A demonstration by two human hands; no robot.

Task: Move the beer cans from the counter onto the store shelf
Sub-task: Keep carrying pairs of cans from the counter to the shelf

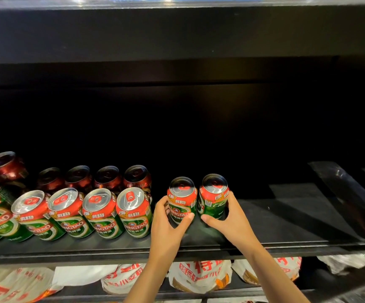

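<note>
Dark and deep, the black store shelf [253,239] runs across the whole view, with a black wall behind it.

The left hand [166,224] has its grip curled around one green and red metal beer can [182,199]. Its thumb is on the near face of the can and its fingers go around the left side. The right hand [229,219] has its grip curled around a second green and red metal beer can [213,196], with its thumb on the near face and its fingers around the right side. Both cans stand upright, tops up, side by side and almost touching. They look like they sit on the shelf board, but I cannot tell for sure.

Just to the left is a near row of green and red cans [85,213], also upright. Behind it, far back, is a row of dark red cans [94,179]. The two held cans are a bit farther back than the near row, with a small gap between them and the last can in it.

To the right the shelf board is bare. I think the cans now need to be set in line with the near row, and then each hand can let go.

Below the shelf lie white bags with red letters [199,274].
</note>
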